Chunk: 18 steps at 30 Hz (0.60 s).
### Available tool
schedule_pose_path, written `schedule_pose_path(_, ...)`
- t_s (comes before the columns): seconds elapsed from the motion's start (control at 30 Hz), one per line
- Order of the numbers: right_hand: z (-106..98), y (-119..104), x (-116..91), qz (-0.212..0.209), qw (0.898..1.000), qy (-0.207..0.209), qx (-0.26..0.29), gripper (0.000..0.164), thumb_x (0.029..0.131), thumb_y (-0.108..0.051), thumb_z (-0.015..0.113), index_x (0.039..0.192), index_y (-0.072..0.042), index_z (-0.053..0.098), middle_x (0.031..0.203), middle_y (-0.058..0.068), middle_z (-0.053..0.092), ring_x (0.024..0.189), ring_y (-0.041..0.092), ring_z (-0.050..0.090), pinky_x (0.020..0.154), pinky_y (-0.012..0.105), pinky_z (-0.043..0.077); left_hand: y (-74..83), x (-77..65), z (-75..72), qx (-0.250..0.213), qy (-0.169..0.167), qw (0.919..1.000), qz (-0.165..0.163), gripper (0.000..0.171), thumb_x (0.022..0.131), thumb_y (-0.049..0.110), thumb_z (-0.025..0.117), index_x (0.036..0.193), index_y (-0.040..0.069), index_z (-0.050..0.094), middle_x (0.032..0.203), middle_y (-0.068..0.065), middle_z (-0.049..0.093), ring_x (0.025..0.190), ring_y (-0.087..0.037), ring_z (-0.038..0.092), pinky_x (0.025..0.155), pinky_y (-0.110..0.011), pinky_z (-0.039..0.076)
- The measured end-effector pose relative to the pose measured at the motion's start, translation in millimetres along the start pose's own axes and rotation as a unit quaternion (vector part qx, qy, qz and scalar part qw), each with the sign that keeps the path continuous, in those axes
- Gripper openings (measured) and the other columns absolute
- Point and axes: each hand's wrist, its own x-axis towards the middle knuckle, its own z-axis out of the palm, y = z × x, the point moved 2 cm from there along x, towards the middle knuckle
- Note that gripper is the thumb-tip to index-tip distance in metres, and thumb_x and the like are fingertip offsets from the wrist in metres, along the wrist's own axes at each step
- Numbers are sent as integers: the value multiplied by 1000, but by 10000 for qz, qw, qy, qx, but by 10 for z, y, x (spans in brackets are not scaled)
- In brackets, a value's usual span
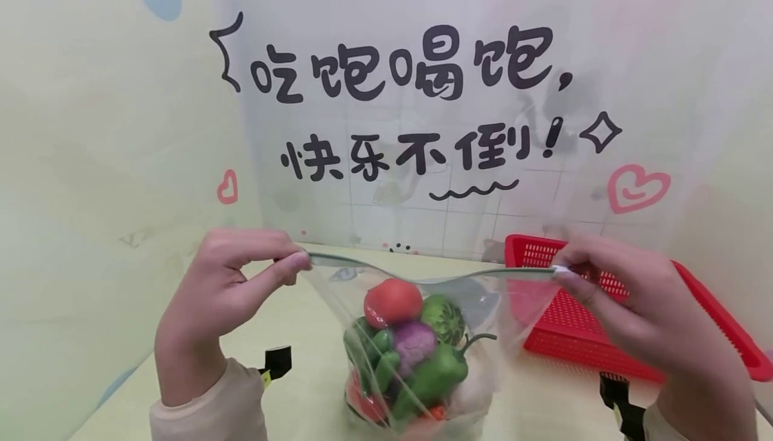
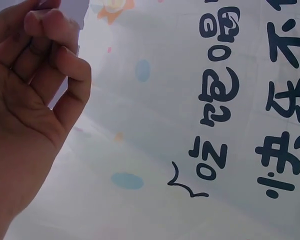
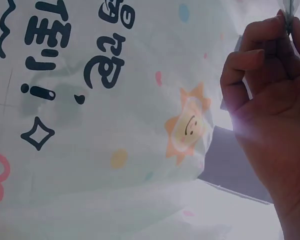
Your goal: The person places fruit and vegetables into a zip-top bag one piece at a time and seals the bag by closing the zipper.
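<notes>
A clear zip bag (image 1: 483,307) with a green zip strip along its top stretches between both hands in the head view. My left hand (image 1: 241,283) pinches the strip's left end between thumb and fingers. At the other end, the right hand (image 1: 628,300) pinches the corner. Inside the bag are a tomato (image 1: 394,303), a striped green round vegetable (image 1: 443,319), a purple cauliflower-like piece (image 1: 414,347), a green pepper (image 1: 431,377) and several other vegetables. The strip sags in the middle. In the right wrist view the bag's corner (image 3: 288,15) shows between the fingertips.
A red perforated basket (image 1: 580,344) stands on the pale table (image 1: 302,333) at right, partly behind the right hand. Behind the table hangs a pale printed sheet (image 1: 374,226) with black lettering and hearts.
</notes>
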Motion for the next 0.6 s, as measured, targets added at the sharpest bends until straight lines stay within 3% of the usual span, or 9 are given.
schedule_pose_path(0.13,-93,-53,-3,-82,9994,105,327,24,76,11,71,92,-5,62,76,-9,54,65,0,48,58,15,42,-15,51,45,-290,45,9993,216,18,79,-16,61,77,1,67,61,2,53,60,-2,48,52,-18,40)
schedule_pose_path(0.27,-118,18,-37,-39,9992,-52,393,28,75,15,68,92,-6,62,77,-8,53,67,1,48,59,16,42,-109,58,115,-232,-30,9996,158,26,72,-22,59,75,3,66,59,4,51,58,-1,46,51,-18,39)
schedule_pose_path(0.37,-106,119,-85,250,9992,-194,239,38,71,16,71,95,-12,62,76,-10,53,65,2,48,56,16,42,-243,0,151,-115,-125,9998,-87,30,73,-21,62,71,9,65,58,6,50,56,-1,46,51,-18,39)
schedule_pose_path(0.5,-62,244,-119,776,9961,-408,-19,40,73,9,75,96,-20,59,76,-13,52,62,1,50,53,17,44,-428,-83,202,160,-235,9973,-673,28,77,-14,67,72,13,67,58,6,54,57,-2,49,53,-19,41)
schedule_pose_path(0.6,-37,317,-117,840,9959,-319,-117,38,73,7,76,96,-19,60,75,-14,53,60,2,50,52,16,45,-503,-80,263,408,-194,9943,-966,22,81,-8,69,75,13,70,59,5,55,57,-2,49,52,-20,41)
